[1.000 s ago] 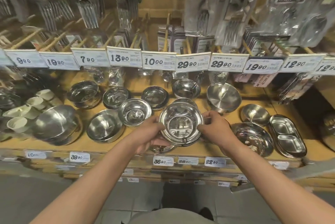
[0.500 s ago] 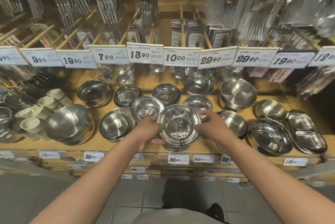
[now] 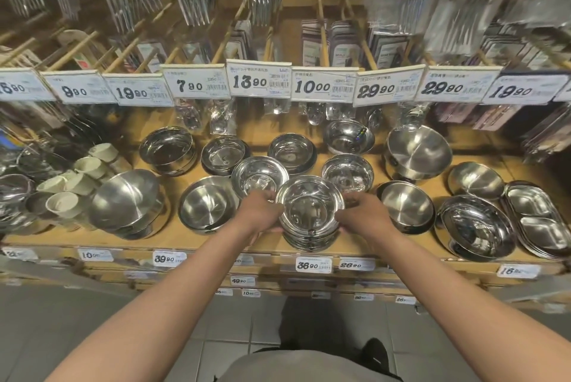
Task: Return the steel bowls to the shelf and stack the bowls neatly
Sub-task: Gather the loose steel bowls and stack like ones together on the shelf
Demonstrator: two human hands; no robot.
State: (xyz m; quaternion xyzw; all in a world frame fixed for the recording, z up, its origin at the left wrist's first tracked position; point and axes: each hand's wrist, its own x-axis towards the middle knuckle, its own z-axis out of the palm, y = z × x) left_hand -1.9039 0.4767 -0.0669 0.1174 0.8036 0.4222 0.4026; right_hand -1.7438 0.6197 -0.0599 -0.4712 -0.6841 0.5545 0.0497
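A shiny steel bowl (image 3: pixel 310 207) sits on top of a stack of like bowls (image 3: pixel 309 241) near the front edge of the wooden shelf (image 3: pixel 173 239). My left hand (image 3: pixel 261 213) grips its left rim and my right hand (image 3: pixel 363 215) grips its right rim. Whether the bowl rests fully in the stack I cannot tell. Behind it stand two more steel bowls, one to the left (image 3: pixel 259 176) and one to the right (image 3: pixel 347 173).
Other steel bowls fill the shelf: a large tilted one (image 3: pixel 126 199) at left, a brushed one (image 3: pixel 207 207), another (image 3: pixel 404 204) at right, divided trays (image 3: pixel 537 218) far right. Pale cups (image 3: pixel 77 181) at left. Price tags (image 3: pixel 259 82) and hanging cutlery overhang the back.
Both hands lowered the bowl onto the stack at the shelf's front. The view shifted left and closer, so the shelf items appear further right.
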